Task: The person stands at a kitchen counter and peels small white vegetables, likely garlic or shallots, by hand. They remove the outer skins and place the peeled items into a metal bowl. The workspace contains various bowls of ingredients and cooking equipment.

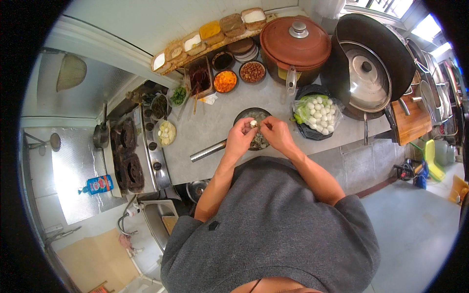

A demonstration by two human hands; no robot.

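Observation:
My left hand [239, 136] holds a small egg [253, 123], like a quail egg, between thumb and fingers. Close on its right is my right hand [279, 134], thumb and fingertips drawn together; whether a bit of shell is pinched there is too small to tell. Both hands are over a dark pan [242, 114] with a metal handle [209, 150] pointing left. Greyish pieces that look like eggshell [261, 141] lie inside the pan. To the right, many smooth white eggs [321, 114] rest in clear plastic above green peppers [297, 118] on a black tray [311, 133].
Behind stand bowls of orange sauce [225, 81] and reddish-brown nuts or beans [252, 71], and a lidded brown pot [296, 47]. A large dark pot [373, 33] stands right. Leftward are a bowl of pale yellow pieces [166, 133] and a gas stove [128, 157]. Seasoning boxes [210, 31] line the ledge.

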